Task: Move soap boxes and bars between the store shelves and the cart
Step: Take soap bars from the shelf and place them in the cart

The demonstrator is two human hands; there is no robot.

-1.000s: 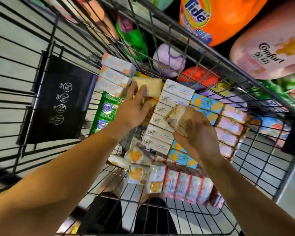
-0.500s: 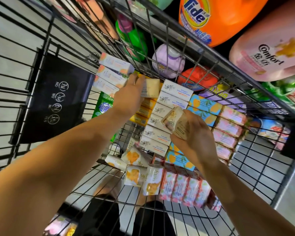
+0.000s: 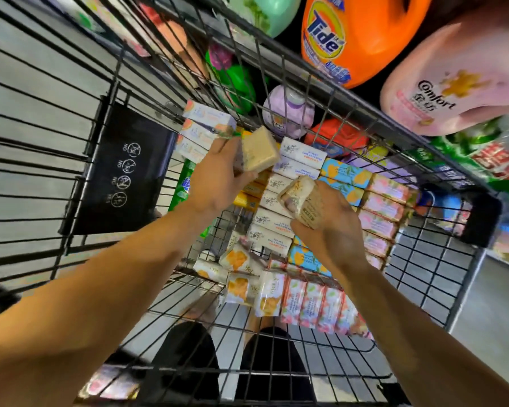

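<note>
Both hands are down in the cart [image 3: 329, 92] and both are loaded. The left hand [image 3: 215, 183] has its fingers and thumb curled round a pale cream soap bar [image 3: 260, 149], lifted clear above the stacked boxes and tipped so one broad face shows. The right hand [image 3: 332, 230] grips a second bar, the wrapped soap [image 3: 301, 201] in a tan paper label, fingers closed round its lower end, just above the white boxes [image 3: 279, 201].

How will these handle? Small, stiff blocks, light enough for one hand by the look of it — the bare cream bar could be slick, so a pinch across the narrow sides seems safer than across the broad faces. The wrapped one likely offers more friction; hold the body, not the loose paper ends. The cartons look rigid and square and should stack flat, best taken by the long edges.

Now the count, as far as it can be made. Two bars in hand. White boxes in the middle column — about six visible, some partly hidden behind the hands. Three pale boxes [image 3: 206, 130] stacked at the far left corner. Blue boxes [image 3: 346, 174] with orange flowers, four that I can make out. Pink boxes [image 3: 382, 207] along the right, roughly five. Along the near side a row of pink packets [image 3: 315, 306], about five, and orange-print packets [image 3: 241, 286], four or so. A few yellow boxes [image 3: 247, 198] peek out under the left hand; their number I cannot tell.
</note>
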